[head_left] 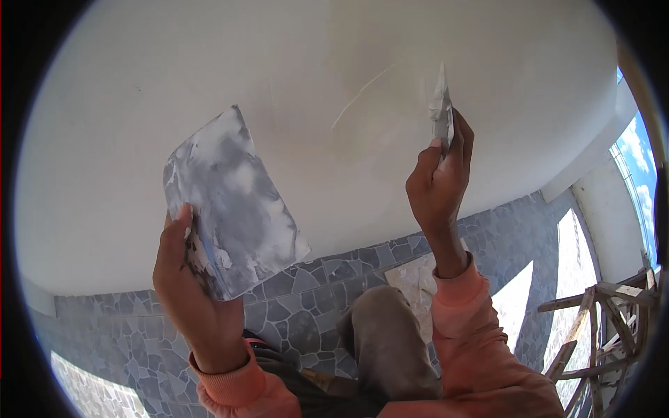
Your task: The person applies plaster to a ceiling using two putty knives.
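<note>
My left hand [187, 289] is closed on the lower left edge of a flat grey board [233, 198], its thumb lying over the face. White putty is smeared in patches across the board, thickest near the thumb. To the right, my raised right hand [440, 184] grips a putty knife [440, 115], seen nearly edge-on, with white putty on its blade. The blade points up and overlaps the pale wall [230, 56] in this view. Between the hands, a thin curved line [362, 90] and a slightly darker patch show on the wall surface.
Grey irregular stone paving [300, 324] runs along the foot of the wall. A pale flat piece [416, 282] lies by my knee [383, 320]. Rough wooden frames [606, 320] stand at the lower right, with sunlit ground behind them.
</note>
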Available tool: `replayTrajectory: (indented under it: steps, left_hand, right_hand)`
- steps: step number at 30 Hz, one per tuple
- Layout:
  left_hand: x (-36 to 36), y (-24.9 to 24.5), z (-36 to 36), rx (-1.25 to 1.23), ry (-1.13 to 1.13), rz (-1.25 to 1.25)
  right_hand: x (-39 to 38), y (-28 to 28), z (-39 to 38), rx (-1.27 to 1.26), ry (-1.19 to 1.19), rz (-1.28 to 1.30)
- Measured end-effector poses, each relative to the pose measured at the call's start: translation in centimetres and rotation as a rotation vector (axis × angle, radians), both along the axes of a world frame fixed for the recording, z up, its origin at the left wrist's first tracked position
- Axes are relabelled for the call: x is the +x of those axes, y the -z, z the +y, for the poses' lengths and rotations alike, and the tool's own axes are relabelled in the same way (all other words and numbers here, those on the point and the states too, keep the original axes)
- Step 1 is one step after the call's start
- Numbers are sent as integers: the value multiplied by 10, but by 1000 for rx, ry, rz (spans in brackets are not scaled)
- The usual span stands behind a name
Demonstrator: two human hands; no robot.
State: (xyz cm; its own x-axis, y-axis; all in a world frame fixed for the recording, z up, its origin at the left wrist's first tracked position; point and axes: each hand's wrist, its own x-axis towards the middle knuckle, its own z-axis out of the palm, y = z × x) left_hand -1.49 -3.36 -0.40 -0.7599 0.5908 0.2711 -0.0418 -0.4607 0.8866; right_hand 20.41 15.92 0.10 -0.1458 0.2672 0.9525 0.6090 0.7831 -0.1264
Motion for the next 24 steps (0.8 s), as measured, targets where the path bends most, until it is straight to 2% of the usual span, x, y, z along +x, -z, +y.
replayTrajectory:
  steps: [1,3,6,7,9,12,14,18,21,24]
  left_hand:
    - [2,4,3,-52,-69,222]
    - [5,5,4,-119,-151,493]
    - [6,4,2,-144,-163,550]
    - [6,5,3,-137,-154,514]
    - [7,5,6,-87,-87,309]
    - [8,-10,6,36,85,-193]
    - [9,-17,6,79,148,-396]
    - [12,-21,7,105,167,-484]
    - [12,-22,7,113,168,-513]
    - [12,-23,8,120,162,-533]
  right_hand:
    - [3,-13,7,-38,54,31]
    - [8,-33,23,-69,138,61]
    - [0,-45,32,-51,165,24]
    - [-4,-42,39,38,174,-14]
    - [-11,-34,37,53,147,-46]
    - [-27,-11,30,109,151,-144]
    - [-37,7,23,187,132,-246]
    - [-41,59,25,288,58,-421]
    - [-35,101,17,247,15,-562]
    - [-28,119,0,128,-93,-628]
